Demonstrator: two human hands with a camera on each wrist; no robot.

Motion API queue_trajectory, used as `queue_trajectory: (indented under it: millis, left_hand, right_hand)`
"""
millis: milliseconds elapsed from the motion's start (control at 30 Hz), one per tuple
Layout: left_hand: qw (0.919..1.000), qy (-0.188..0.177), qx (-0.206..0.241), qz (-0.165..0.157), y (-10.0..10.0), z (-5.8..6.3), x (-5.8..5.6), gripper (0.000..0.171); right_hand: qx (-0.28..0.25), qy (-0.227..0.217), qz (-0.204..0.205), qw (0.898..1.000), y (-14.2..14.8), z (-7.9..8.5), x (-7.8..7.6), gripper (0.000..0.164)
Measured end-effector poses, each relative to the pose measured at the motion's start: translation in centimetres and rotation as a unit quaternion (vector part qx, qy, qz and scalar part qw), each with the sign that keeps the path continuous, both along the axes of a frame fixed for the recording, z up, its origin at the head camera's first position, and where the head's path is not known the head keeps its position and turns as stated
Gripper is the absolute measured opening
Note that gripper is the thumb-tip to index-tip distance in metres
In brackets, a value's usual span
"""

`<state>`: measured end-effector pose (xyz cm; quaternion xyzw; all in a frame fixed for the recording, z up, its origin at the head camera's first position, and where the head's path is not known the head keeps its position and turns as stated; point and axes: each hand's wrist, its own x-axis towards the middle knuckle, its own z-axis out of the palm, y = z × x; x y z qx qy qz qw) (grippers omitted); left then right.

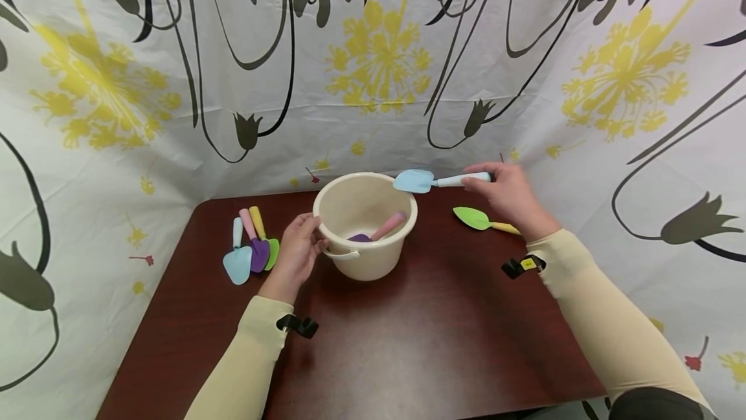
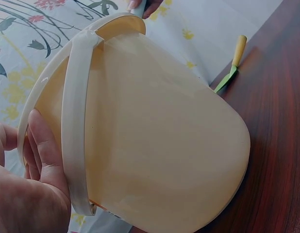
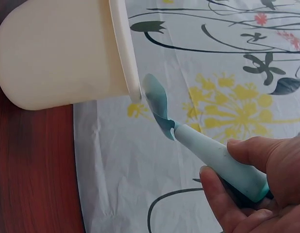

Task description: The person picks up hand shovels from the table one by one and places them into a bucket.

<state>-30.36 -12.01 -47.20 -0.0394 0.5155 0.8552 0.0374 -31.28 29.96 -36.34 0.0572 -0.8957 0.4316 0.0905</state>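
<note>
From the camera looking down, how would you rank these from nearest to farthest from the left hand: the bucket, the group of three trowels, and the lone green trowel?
1. Bucket: nearest, its rim held by the left hand.
2. Three trowels: together, just left of that hand.
3. Lone green trowel: farthest, right of the bucket.

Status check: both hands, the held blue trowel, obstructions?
Left hand grips bucket by rim. Right hand holds blue trowel, blade above rim. Nothing seen blocking; one pink-handled trowel inside bucket.
</note>
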Motion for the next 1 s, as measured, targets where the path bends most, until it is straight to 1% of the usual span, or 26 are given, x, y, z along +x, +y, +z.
queue_trajectory:
  millis: [200, 367, 467, 567, 833, 1000]
  left_hand:
    - [1.0000, 0.001, -0.003, -0.002, -0.1, -0.1, -0.1, 0.021]
    - [1.0000, -0.003, -0.003, 0.001, -0.1, -0.1, -0.1, 0.020]
    - [1.0000, -0.004, -0.002, 0.002, -0.1, -0.1, -0.1, 0.018]
    - [1.0000, -0.002, 0.000, 0.000, -0.1, -0.1, -0.1, 0.018]
    - [1.0000, 0.000, 0.002, -0.002, -0.1, -0.1, 0.0, 0.023]
    - [1.0000, 0.002, 0.003, -0.001, -0.1, -0.1, -0.1, 0.024]
  right_hand:
    - [0.006, 0.010, 0.006, 1.000, -0.7, 0.0, 0.2, 0.034]
    - [0.007, 0.018, 0.022, 1.000, -1.6, 0.1, 0.1, 0.032]
    - [-0.001, 0.010, 0.032, 0.999, -2.1, 0.0, 0.1, 0.032]
    - [0.007, 0.006, 0.044, 0.999, -2.6, 0.0, 0.0, 0.034]
    - [0.030, 0.019, 0.072, 0.997, -3.9, 0.0, -0.6, 0.027]
    - [0.045, 0.020, 0.081, 0.995, -4.9, 0.1, -0.9, 0.023]
